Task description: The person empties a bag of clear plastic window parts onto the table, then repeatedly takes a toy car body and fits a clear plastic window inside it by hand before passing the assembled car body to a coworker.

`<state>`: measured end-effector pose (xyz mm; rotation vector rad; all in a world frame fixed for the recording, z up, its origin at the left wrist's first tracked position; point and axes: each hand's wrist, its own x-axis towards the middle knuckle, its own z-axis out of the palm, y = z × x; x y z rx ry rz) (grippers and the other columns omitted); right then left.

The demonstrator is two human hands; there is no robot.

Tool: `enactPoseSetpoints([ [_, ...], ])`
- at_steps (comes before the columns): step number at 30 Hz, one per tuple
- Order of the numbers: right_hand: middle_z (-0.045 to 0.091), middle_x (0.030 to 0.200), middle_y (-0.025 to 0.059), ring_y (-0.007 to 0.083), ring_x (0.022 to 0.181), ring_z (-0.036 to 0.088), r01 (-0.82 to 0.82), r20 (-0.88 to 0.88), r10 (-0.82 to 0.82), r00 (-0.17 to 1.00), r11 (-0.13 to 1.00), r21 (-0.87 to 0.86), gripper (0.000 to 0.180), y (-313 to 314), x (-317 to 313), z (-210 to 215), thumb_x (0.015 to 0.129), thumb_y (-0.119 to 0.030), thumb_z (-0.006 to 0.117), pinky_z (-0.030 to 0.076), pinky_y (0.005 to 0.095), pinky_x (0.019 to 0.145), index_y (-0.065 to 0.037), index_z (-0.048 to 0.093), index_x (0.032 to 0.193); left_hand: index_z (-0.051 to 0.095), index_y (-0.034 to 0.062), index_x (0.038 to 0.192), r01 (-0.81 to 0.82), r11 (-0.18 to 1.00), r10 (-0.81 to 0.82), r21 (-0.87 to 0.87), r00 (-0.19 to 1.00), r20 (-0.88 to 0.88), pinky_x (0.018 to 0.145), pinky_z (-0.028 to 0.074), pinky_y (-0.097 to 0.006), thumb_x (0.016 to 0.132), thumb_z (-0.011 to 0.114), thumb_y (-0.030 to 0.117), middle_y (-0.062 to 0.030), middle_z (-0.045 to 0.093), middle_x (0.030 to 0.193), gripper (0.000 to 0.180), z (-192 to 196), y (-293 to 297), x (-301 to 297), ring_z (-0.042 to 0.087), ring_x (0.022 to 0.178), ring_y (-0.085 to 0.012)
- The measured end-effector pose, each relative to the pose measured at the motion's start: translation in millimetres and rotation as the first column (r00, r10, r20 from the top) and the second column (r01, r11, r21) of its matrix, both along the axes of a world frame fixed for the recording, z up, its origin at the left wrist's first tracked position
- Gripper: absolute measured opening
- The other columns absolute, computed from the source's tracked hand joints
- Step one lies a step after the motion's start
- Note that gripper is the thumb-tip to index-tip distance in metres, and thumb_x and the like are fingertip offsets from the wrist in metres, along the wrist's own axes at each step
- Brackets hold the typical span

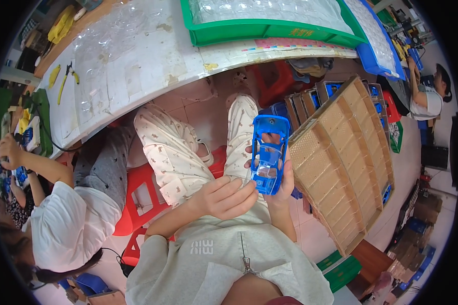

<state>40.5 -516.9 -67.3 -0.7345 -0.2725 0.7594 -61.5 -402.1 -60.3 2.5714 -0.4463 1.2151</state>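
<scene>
A blue plastic toy car body shell (258, 133), open in the middle, is held up over my lap. My right hand (286, 182) is closed round its right side and underside, with some fingers showing through and beyond it. A clear plastic window piece (269, 157) lies against the shell's middle and lower part; how far it is seated I cannot tell. My left hand (229, 197) is closed at the shell's lower left edge, its fingertips pinching what looks like the edge of the clear piece, partly hidden.
A divided cardboard tray (336, 162) leans at my right. On the white table (137, 66) stand a green tray (269, 31) and a blue tray (370, 60) of clear parts; yellow-handled cutters (66, 81) lie left. Co-workers sit on both sides. Red stools (137, 188) stand nearby.
</scene>
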Motion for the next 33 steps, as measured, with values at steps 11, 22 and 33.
enactPoseSetpoints([
  [11,0.038,0.129,0.02,0.0342,0.1,0.054,0.113,0.148,-0.093,0.985,0.985,-0.132,0.067,3.8,-1.5,0.8,0.086,-0.047,0.043,0.054,0.0395,0.072,-0.003,0.024,0.133,0.061,0.0134,0.088,-0.02,0.999,0.021,0.05,0.999,-0.034,0.063,0.036,-0.024,0.07,0.063,0.011,0.0016,0.063,0.091,0.018,3.1,6.9,1.1,0.051,0.076,-0.0116],
  [22,0.04,0.125,0.0213,0.033,0.103,0.053,0.123,0.123,-0.109,0.986,0.986,-0.114,0.066,2.8,-4.5,1.2,0.086,-0.044,0.048,0.051,0.0393,0.077,-0.002,0.023,0.13,0.063,0.0111,0.089,-0.063,0.997,0.062,-0.054,0.998,-0.025,0.062,0.038,-0.025,0.068,0.062,0.013,-0.0004,0.062,0.095,0.021,4.3,4.4,6.3,0.051,0.076,-0.013],
  [33,0.044,0.116,0.0209,0.0321,0.099,0.055,0.104,0.198,-0.071,0.978,0.982,-0.16,0.068,-3.7,-6.0,-8.6,0.085,-0.046,0.047,0.053,0.0383,0.073,0.001,0.024,0.129,0.064,0.0122,0.09,-0.125,0.992,0.125,0.003,0.99,-0.057,0.063,0.036,-0.025,0.07,0.065,0.016,0.0009,0.063,0.096,0.021,2.5,-1.6,1.4,0.051,0.077,-0.0126],
])
